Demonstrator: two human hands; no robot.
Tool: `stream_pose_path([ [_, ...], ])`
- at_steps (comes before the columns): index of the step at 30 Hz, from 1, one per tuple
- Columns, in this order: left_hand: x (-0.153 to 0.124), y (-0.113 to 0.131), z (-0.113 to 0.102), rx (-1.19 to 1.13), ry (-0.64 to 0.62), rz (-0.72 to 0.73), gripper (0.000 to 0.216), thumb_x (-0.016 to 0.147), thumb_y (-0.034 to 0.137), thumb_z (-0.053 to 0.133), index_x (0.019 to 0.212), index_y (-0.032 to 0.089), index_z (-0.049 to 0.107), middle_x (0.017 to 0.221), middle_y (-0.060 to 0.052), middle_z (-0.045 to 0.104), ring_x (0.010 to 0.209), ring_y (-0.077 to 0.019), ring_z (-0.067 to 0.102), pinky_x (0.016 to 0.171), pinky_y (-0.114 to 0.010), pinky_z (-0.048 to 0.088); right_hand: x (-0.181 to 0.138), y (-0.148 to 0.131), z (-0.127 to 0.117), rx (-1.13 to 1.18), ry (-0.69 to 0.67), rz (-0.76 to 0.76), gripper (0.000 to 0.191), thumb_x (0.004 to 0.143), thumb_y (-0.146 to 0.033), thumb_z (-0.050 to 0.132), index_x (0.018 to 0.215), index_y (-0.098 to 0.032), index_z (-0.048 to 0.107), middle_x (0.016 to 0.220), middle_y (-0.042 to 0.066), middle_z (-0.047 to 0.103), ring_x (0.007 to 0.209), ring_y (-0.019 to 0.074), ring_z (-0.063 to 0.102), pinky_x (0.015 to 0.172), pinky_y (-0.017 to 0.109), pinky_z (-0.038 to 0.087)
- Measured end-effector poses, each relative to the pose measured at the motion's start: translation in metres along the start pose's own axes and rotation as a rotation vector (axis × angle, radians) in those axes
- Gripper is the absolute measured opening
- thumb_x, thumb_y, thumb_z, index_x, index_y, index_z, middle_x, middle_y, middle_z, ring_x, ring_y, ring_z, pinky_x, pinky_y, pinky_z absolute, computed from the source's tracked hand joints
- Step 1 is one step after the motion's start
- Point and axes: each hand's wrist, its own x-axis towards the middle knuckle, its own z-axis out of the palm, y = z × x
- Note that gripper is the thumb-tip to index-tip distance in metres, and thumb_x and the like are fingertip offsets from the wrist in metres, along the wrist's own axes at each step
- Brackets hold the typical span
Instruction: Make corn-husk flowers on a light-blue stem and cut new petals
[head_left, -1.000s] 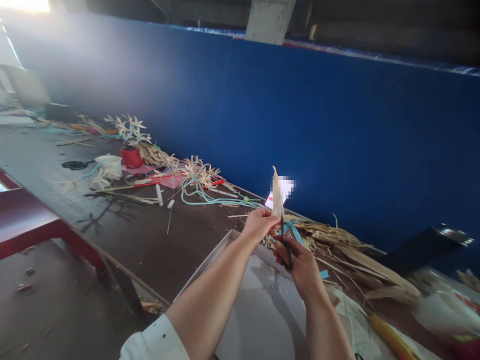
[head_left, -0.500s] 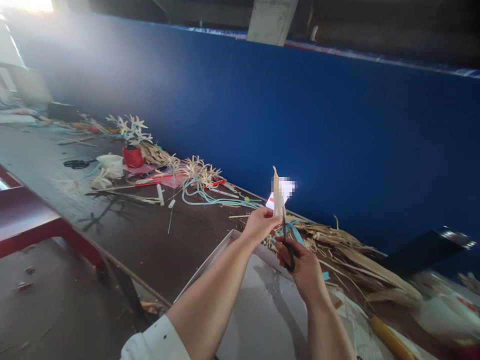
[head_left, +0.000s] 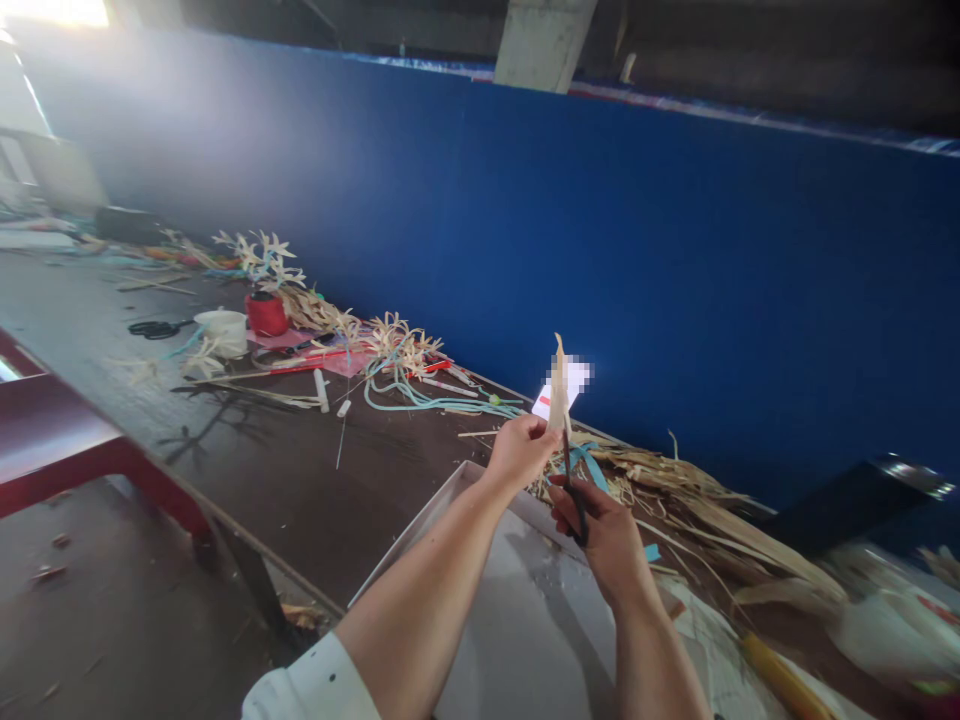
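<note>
My left hand (head_left: 523, 452) pinches the lower end of a pale corn husk piece (head_left: 558, 395), which stands upright with a curled tip. In my right hand (head_left: 604, 530) is a pair of dark scissors (head_left: 576, 505), fingers wrapped round the handles. Their blades point up along the right edge of the husk, close by my left thumb. Whether the blades are parted is hard to see. Below both hands lies a shallow white box (head_left: 517, 600). Behind the husk is a bright, partly pixelated phone-like screen (head_left: 546, 402).
A heap of dried husks (head_left: 697, 500) lies on the right of the table (head_left: 300, 500). Husk flowers (head_left: 401, 345), pale blue cords (head_left: 420, 400), a red thread spool (head_left: 266, 314), a white cup (head_left: 223, 330) and black scissors (head_left: 157, 328) lie left. A blue partition (head_left: 375, 200) stands behind.
The husk's tip has shifted slightly right, and the scissors have moved a little lower and leftward against its edge. Both hands keep their holds.
</note>
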Motion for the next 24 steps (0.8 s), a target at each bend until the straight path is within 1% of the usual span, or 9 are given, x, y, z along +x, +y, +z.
stream_pose_path([
  [4, -0.0017, 0.0007, 0.0012, 0.012, -0.021, 0.031, 0.023, 0.075, 0.035, 0.053, 0.065, 0.015, 0.058, 0.057, 0.002, 0.054, 0.053, -0.0091, 0.048, 0.052, -0.020, 0.033, 0.0032, 0.0064, -0.0033, 0.000, -0.009, -0.022, 0.052, 0.058, -0.046, 0.078, 0.099, -0.017, 0.068, 0.061, 0.000, 0.059, 0.052, 0.0114, 0.049, 0.050, 0.024, 0.038],
  [9, -0.0044, 0.0012, 0.0027, 0.036, -0.038, 0.068, 0.022, 0.075, 0.033, 0.052, 0.066, 0.015, 0.061, 0.063, 0.001, 0.060, 0.059, -0.0101, 0.052, 0.055, -0.019, 0.034, 0.0030, 0.0055, -0.0035, -0.005, 0.015, -0.037, 0.048, 0.061, -0.045, 0.077, 0.097, -0.015, 0.068, 0.061, 0.001, 0.059, 0.052, 0.0109, 0.049, 0.050, 0.024, 0.038],
  [16, -0.0057, 0.0037, 0.0033, 0.042, -0.043, 0.060, 0.022, 0.075, 0.034, 0.053, 0.068, 0.015, 0.062, 0.066, 0.000, 0.062, 0.061, -0.0107, 0.054, 0.056, -0.019, 0.035, -0.0002, -0.0020, -0.0005, 0.010, 0.045, -0.040, 0.047, 0.061, -0.048, 0.075, 0.091, -0.014, 0.069, 0.058, 0.001, 0.058, 0.050, 0.0105, 0.048, 0.049, 0.024, 0.038],
  [22, -0.0060, 0.0026, 0.0042, 0.038, -0.041, 0.062, 0.023, 0.076, 0.034, 0.053, 0.066, 0.015, 0.061, 0.062, 0.001, 0.060, 0.057, -0.0100, 0.052, 0.053, -0.020, 0.034, 0.0005, -0.0014, -0.0016, 0.008, 0.036, -0.053, 0.052, 0.059, -0.049, 0.075, 0.095, -0.013, 0.070, 0.057, 0.001, 0.056, 0.048, 0.0111, 0.046, 0.046, 0.025, 0.036],
  [24, -0.0060, 0.0017, 0.0049, 0.033, -0.042, 0.066, 0.023, 0.076, 0.034, 0.053, 0.066, 0.016, 0.060, 0.061, 0.001, 0.059, 0.056, -0.0099, 0.051, 0.052, -0.019, 0.034, 0.0006, -0.0016, -0.0020, 0.006, 0.033, -0.049, 0.051, 0.060, -0.049, 0.075, 0.095, -0.013, 0.070, 0.058, 0.001, 0.056, 0.049, 0.0112, 0.046, 0.047, 0.025, 0.036],
])
